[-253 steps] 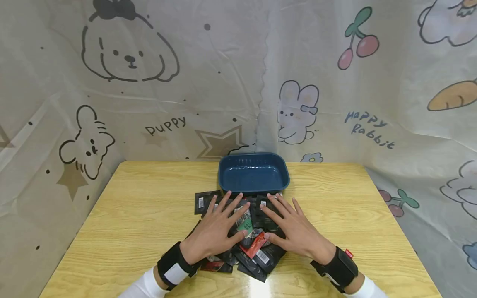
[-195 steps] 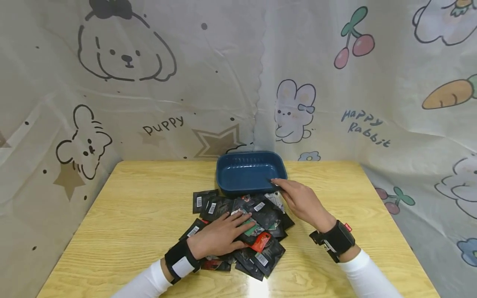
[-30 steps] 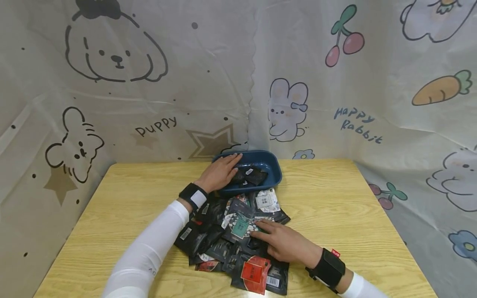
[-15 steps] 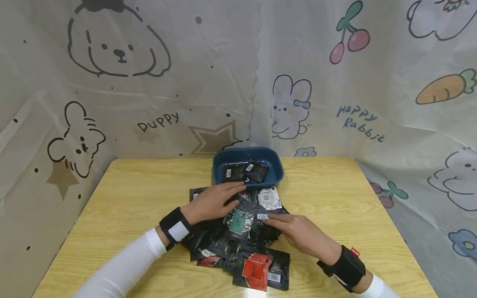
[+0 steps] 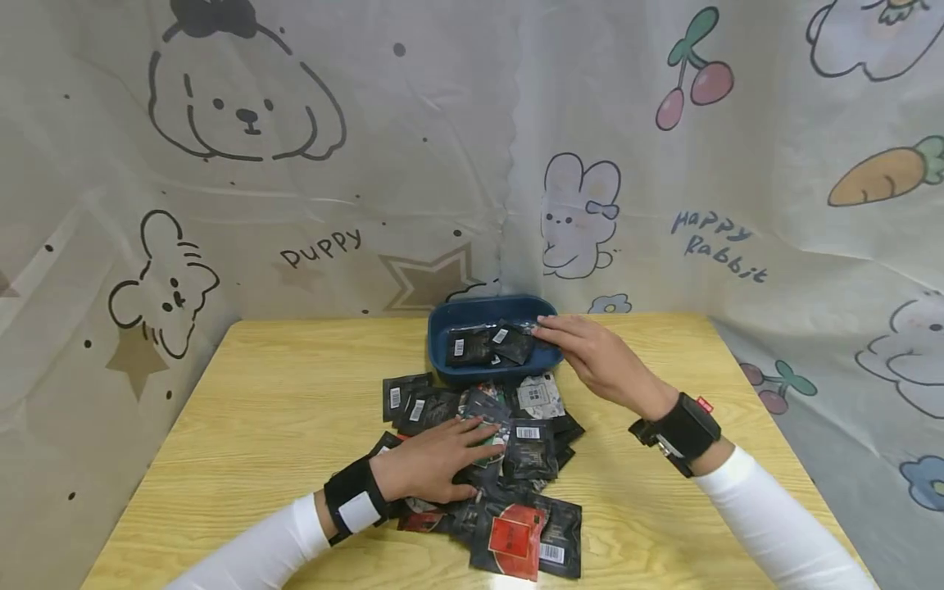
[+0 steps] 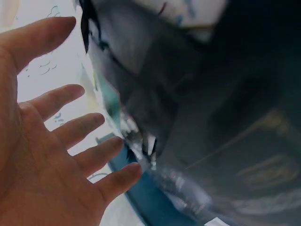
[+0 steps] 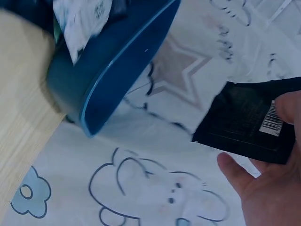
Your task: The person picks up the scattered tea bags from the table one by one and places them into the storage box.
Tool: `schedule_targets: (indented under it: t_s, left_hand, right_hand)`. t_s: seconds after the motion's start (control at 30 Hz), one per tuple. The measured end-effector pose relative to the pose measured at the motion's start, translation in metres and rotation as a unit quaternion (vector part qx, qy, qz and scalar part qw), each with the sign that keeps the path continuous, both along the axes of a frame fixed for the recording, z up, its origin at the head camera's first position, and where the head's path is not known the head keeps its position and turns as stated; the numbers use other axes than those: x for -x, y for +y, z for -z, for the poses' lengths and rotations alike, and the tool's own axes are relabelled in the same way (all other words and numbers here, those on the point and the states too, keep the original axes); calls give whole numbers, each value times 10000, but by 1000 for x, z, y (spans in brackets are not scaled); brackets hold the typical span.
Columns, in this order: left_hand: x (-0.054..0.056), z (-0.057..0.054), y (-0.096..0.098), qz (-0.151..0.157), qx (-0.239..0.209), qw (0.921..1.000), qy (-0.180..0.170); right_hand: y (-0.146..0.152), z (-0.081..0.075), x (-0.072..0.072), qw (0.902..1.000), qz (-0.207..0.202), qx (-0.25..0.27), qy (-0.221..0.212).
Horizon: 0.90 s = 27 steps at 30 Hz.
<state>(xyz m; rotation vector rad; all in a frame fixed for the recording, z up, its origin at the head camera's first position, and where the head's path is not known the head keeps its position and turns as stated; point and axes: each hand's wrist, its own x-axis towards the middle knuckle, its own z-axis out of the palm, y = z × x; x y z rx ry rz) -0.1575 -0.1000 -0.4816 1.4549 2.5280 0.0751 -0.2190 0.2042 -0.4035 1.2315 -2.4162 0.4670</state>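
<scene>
My right hand (image 5: 601, 360) is over the right side of a dark blue basin (image 5: 487, 375). In the right wrist view it pinches a flat black sachet (image 7: 240, 120) with a barcode between thumb and fingers. My left hand (image 5: 431, 463) lies with spread fingers on a loose pile of sachets; the left wrist view shows straight fingers (image 6: 96, 155) beside blurred dark packaging. On the pile are a black barcoded sachet (image 5: 531, 455), a red-fronted sachet (image 5: 512, 537) and a white-patterned sachet (image 5: 540, 397). Several black sachets (image 5: 470, 348) lie inside the basin.
The basin stands at the back of the wooden table (image 5: 295, 393), near a printed cloth backdrop (image 5: 442, 164). The pile spreads in front of it, close to its front wall. Two black sachets (image 5: 407, 393) lie at the pile's left edge.
My right hand has moved from the pile up to the basin with a sachet. My left hand has come back from the basin to the pile. The basin, bare at first, now holds several sachets.
</scene>
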Motion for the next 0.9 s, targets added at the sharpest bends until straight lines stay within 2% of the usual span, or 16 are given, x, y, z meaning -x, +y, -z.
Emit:
schedule_targets:
  t_s: [0.1,0.23,0.37,0.5,0.67,0.77,0.9]
  left_hand:
    - [-1,2,1,28,11,10000,46]
    - [-4,3,3,64,94,9996,274]
    - [-7,9,8,163,165,9975,664]
    - [-10,14,12,206,137,9949,976]
    - [-11,17,13,172,41,9939,1088]
    - [-10,15,11,227,78,9956,907]
    - [-8,8,6,246,215,9980,540]
  right_hand:
    - [-4,5,24,9998,151,-67,-147]
    - [-13,21,52,9987,196,-157,-439]
    - [-18,37,72,9979,294,-112,-569]
    - [-23,50,86,9973,462,-60,-563]
    - [-31,63,90,9937,609,-383,-857]
    - [-34,66,83,9909,680,-589,-1006]
    - [-34,62,66,9924,571,-705,-825]
